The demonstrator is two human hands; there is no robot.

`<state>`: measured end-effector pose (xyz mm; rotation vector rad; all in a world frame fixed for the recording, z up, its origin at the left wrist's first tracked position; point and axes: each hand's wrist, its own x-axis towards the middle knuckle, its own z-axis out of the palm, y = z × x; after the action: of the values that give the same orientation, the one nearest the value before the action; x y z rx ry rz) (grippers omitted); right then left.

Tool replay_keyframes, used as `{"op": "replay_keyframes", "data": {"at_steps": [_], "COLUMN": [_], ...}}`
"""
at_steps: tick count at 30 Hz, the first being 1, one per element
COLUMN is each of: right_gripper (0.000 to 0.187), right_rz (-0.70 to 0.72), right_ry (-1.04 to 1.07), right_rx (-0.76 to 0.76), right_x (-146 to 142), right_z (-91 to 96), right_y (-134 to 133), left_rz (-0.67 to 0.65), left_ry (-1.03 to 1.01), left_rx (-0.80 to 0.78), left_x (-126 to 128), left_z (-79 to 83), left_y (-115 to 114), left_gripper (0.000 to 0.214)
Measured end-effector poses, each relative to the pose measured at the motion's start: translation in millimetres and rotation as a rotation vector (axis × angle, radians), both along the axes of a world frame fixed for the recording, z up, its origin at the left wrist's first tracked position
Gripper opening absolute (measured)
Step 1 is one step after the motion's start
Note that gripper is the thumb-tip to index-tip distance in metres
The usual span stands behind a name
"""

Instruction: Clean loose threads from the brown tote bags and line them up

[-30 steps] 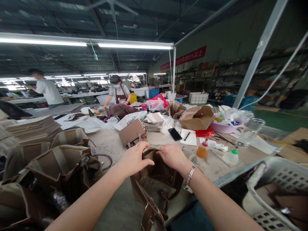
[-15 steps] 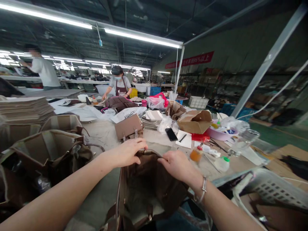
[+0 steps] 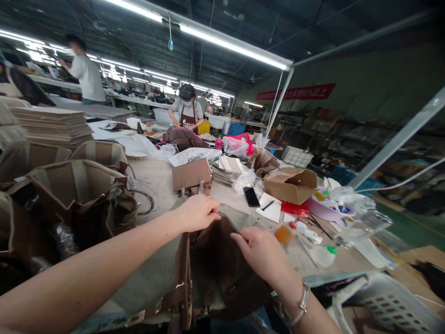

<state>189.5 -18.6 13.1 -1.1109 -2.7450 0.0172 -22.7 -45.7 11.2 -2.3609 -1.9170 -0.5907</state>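
A dark brown handbag (image 3: 225, 273) stands at the table's near edge, its mouth facing me and its inside in shadow. My left hand (image 3: 198, 212) grips the far rim of the bag at the left, thumb and fingers pinched together. On the right part of the same rim my right hand (image 3: 259, 248) is closed, with a silver bracelet at the wrist. Straps and metal fittings (image 3: 135, 318) hang on the bag's near left side. Beyond my left hand lies a flat brown bag piece (image 3: 192, 175) with clear-wrapped ends.
Several open brown bags (image 3: 74, 185) crowd the left, before a stack of boards (image 3: 52, 127). A phone (image 3: 251, 197), a jar of orange liquid (image 3: 285, 233), a green-capped bottle (image 3: 324, 255) and a cardboard box (image 3: 291, 184) lie to the right. A plastic basket (image 3: 392, 301) stands at lower right. A co-worker (image 3: 187, 111) works opposite.
The view has swung left and tilted. Both hands keep hold of the rim; the left hand's fingers have closed tighter, and the bag has turned, showing more of its straps and fittings.
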Motion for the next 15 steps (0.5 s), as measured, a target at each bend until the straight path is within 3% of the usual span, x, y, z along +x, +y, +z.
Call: {"op": "replay_keyframes", "data": {"at_steps": [6, 15], "right_gripper": [0.021, 0.039], "right_rz": [0.037, 0.104], "right_ry": [0.096, 0.088], "right_rx": [-0.076, -0.27], "right_x": [-4, -4], "right_z": [0.8, 11.9], "right_y": [-4, -3], "left_rz": [0.073, 0.089], "left_ry": [0.03, 0.037], "left_rx": [0.015, 0.035], "left_x": [6, 7], "left_z": [0.8, 0.1], "left_y": [-4, -11], "left_gripper": [0.019, 0.017]}}
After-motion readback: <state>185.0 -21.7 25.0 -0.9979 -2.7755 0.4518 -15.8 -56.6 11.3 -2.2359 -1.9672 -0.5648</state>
